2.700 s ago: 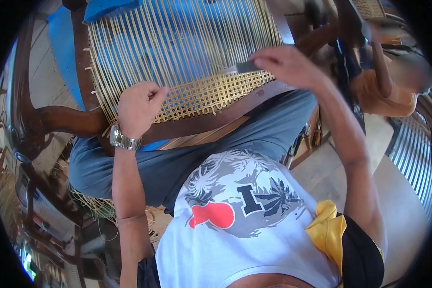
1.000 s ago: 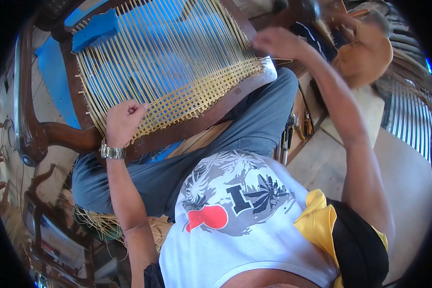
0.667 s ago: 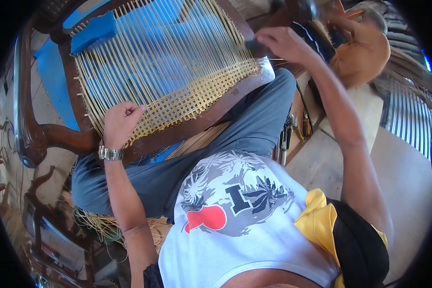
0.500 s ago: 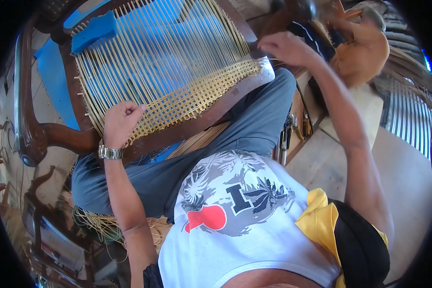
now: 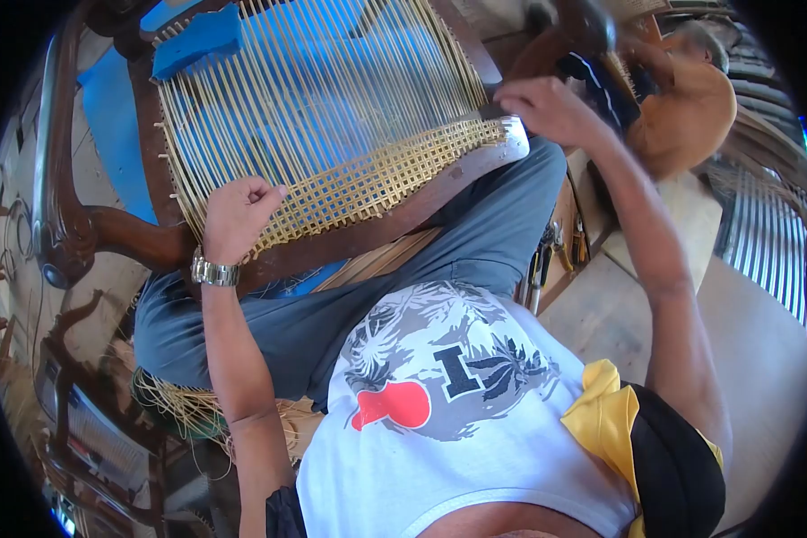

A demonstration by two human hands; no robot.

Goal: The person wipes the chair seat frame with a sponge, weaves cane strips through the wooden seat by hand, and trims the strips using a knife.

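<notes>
A dark wooden chair frame (image 5: 394, 215) rests across the lap, its seat strung with many parallel cane strands (image 5: 296, 117). Along the near edge runs a band of woven cane (image 5: 377, 184) with square openings. My left hand (image 5: 240, 220), a metal watch (image 5: 215, 271) at its wrist, is closed over the left end of this band. My right hand (image 5: 551, 109) is closed just beyond the frame's right corner, thumb and fingers pinched together. What either hand grips is too small to make out.
A blue foam piece (image 5: 197, 49) lies on the strands at the far left. Hand tools (image 5: 542, 269) stand beside the right knee. Loose cane (image 5: 175, 403) is heaped at lower left, near another chair frame (image 5: 63, 377). A person in orange (image 5: 686, 112) sits at upper right.
The whole view has shifted slightly, so chair and hands appear a little further right. My right hand sits marginally lower by the frame's corner; my left hand keeps its place on the weave.
</notes>
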